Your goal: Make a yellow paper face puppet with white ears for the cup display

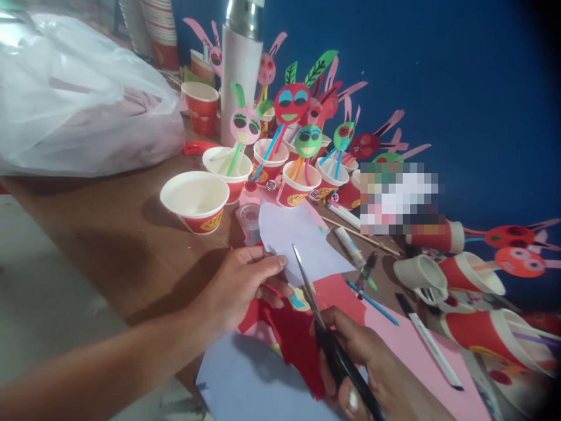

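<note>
My left hand [245, 283] pinches the lower left edge of a pale lavender paper sheet [302, 237]. Wrapped round the black handles of a pair of scissors [322, 327] is my right hand [359, 362]. The scissors' blades point up and away, look closed or nearly so, and their tip lies over the lavender sheet. Under my hands are red paper [293, 339], pink paper [407, 345] and a larger blue-grey sheet [254, 380].
Paper cups with straws and paper faces stand behind, near a white flask [241, 76]. An unfilled cup [195, 199] stands left of them. A white plastic bag [87, 105] sits at the back left. A marker [433, 348] and more cups lie right.
</note>
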### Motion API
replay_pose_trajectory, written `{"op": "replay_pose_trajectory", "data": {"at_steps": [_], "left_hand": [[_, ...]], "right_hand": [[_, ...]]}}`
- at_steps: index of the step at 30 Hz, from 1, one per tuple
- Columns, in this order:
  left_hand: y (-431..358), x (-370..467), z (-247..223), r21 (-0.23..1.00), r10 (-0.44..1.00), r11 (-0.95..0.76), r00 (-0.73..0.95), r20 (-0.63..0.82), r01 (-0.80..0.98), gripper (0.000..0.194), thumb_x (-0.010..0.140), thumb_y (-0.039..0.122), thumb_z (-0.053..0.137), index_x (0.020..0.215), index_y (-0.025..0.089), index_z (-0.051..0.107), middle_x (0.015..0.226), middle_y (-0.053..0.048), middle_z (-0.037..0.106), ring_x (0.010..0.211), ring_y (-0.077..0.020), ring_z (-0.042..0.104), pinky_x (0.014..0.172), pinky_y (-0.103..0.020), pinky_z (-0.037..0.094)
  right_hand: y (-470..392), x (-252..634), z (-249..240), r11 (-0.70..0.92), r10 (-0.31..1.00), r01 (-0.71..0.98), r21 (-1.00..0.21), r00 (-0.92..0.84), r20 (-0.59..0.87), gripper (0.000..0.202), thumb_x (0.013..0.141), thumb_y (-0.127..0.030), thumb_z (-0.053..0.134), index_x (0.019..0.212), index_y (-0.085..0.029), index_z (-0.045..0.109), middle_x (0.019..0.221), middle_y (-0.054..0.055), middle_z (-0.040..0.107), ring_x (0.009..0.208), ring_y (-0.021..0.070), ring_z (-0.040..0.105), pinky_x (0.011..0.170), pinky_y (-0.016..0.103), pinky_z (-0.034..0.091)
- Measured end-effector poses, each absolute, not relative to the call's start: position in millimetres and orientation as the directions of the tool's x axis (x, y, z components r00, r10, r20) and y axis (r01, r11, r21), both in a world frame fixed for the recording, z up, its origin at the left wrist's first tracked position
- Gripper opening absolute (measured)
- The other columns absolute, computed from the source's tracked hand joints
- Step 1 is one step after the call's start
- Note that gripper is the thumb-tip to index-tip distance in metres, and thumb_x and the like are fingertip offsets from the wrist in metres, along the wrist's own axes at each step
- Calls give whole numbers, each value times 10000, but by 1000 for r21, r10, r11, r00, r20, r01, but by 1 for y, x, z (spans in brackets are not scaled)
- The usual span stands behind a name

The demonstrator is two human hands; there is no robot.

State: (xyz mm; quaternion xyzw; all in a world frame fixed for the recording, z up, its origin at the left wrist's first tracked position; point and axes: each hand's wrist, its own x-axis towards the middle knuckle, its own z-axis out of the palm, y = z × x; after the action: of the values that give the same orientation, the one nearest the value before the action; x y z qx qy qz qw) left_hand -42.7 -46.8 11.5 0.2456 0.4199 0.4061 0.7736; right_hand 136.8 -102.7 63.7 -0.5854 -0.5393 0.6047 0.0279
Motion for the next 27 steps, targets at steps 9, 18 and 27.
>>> {"op": "replay_pose_trajectory", "data": {"at_steps": [9, 18, 27], "left_hand": [[-47, -43, 11, 718, 829, 555, 343, -441, -419, 127, 775, 191, 615, 699, 90, 613, 530, -46, 659, 466, -124, 609, 459, -205, 509], [-47, -43, 11, 724, 825, 561, 340, -451, -402, 130, 777, 197, 612, 691, 99, 611, 506, -34, 652, 454, -121, 605, 456, -206, 505], [-47, -43, 8, 725, 829, 554, 350, -436, -410, 129, 761, 218, 631, 697, 106, 627, 522, -36, 663, 483, -124, 619, 481, -205, 509]], "right_hand": [[-102, 134, 66, -416, 685, 604, -679, -282, -671, 262, 694, -322, 613, 926, -240, 521, 636, -26, 603, 594, 151, 582, 506, 213, 392], [-104, 132, 66, -438, 703, 539, -719, -294, -648, 257, 656, -284, 635, 885, -249, 522, 635, -24, 614, 591, 165, 586, 503, 217, 395], [-103, 132, 67, -417, 717, 561, -715, -280, -638, 257, 650, -264, 644, 877, -246, 525, 657, -28, 601, 607, 154, 583, 518, 209, 421]]}}
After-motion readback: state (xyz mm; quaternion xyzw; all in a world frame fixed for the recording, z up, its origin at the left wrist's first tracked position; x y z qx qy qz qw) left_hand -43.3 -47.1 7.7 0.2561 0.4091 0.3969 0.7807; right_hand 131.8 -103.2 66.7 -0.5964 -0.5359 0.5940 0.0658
